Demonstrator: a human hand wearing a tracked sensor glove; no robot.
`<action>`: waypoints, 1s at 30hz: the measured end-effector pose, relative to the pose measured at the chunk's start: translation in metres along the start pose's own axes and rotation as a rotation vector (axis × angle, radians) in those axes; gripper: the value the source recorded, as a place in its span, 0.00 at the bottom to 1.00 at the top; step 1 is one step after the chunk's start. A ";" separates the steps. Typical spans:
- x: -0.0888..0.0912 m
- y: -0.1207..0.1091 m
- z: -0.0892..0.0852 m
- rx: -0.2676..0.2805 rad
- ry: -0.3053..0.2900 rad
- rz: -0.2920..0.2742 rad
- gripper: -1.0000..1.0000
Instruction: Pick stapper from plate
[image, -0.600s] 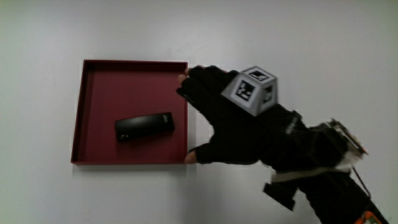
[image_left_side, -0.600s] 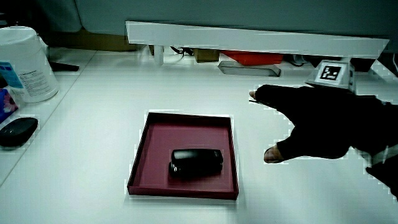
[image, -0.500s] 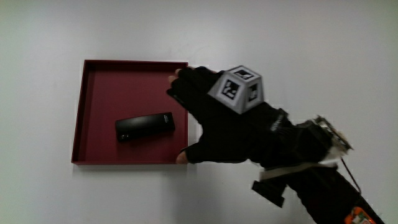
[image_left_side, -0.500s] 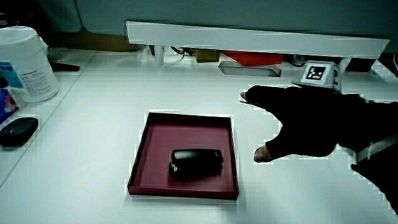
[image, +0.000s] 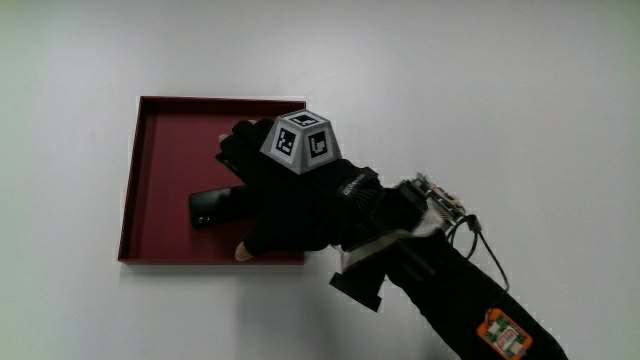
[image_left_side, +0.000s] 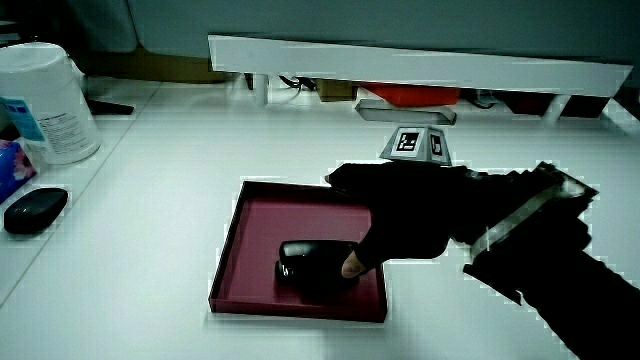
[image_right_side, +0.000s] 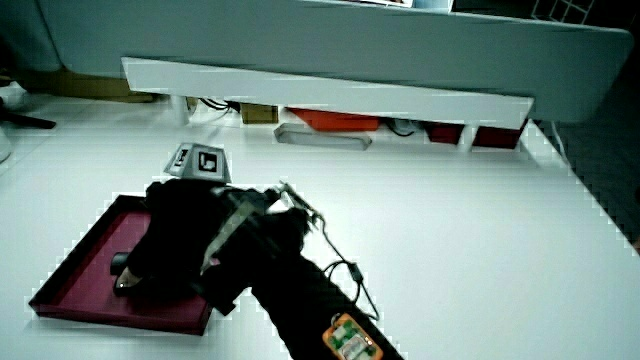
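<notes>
Stapler: small black oblong body, lying flat on the floor of the plate, long axis running across it. One end shows clear of the glove in the main view; the rest sits under the palm. In a side view the thumb tip rests at or just beside the near long face; actual contact cannot be confirmed.

Plate: shallow dark-red square tray with a low upright rim, standing on the counter. The stapler lies nearer to the person's edge of the tray than to its middle.

Hands: one gloved hand, patterned cube on its back, reaching in over the tray rim and hovering low over the stapler. Fingers are spread and arched, thumb set apart from them, nothing yet held.

Step in hand, as judged: closing the grasp. Best done by bringing thumb and fingers down on the two long faces, near the middle of the body so it does not tip when raised. Fingertips should reach the tray floor before closing, since the body is low. The lift should go straight up, clear of the rim, so the light tray is not dragged along.

Other items: white tub and dark mouse-like object at the counter's edge, well apart from the tray.
</notes>
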 end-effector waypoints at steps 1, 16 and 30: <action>0.001 0.002 -0.001 0.009 0.002 -0.003 0.50; 0.013 0.031 -0.023 0.003 0.050 0.001 0.50; 0.014 0.028 -0.020 0.146 0.071 0.058 0.79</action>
